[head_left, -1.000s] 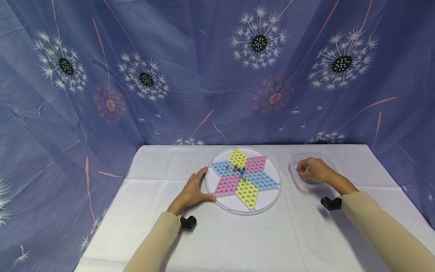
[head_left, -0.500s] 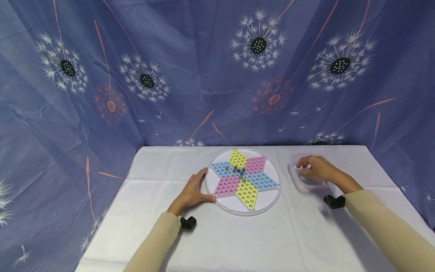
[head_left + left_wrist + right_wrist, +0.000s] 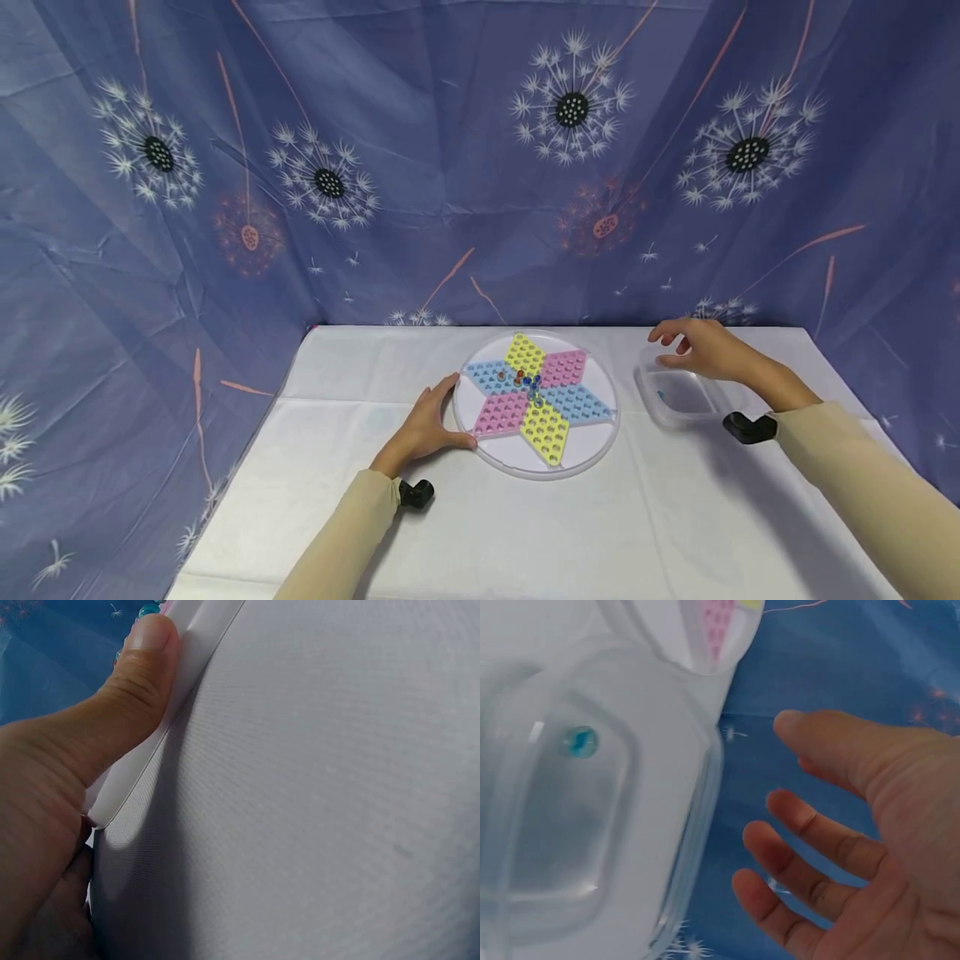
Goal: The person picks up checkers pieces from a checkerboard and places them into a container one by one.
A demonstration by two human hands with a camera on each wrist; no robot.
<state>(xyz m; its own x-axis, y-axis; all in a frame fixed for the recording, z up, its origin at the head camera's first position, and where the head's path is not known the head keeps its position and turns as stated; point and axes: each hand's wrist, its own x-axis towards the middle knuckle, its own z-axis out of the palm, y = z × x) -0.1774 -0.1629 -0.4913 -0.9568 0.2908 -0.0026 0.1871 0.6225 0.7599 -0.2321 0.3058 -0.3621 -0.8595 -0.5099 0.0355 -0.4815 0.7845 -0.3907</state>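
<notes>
A round white Chinese checkers board (image 3: 491,450) with a pink, yellow and blue star lies on the white cloth. My left hand (image 3: 422,429) holds its left edge, and in the left wrist view the thumb (image 3: 139,682) lies on the white rim. Several red and blue marbles (image 3: 527,381) sit around the star's middle. My right hand (image 3: 708,348) hovers over the back edge of a clear plastic container (image 3: 693,413), fingers loosely bent with nothing between them. Inside the container lies one teal marble (image 3: 580,741).
The white-clothed table (image 3: 570,533) ends at a blue dandelion-print curtain (image 3: 450,167) behind and at the sides. Both wrists carry small black cameras, the left one (image 3: 417,493) near the board's front left. The container stands just right of the board.
My right hand has lifted out of the container and moved back, its fingers spreading; the teal marble inside now shows. The left hand and board stay in place.
</notes>
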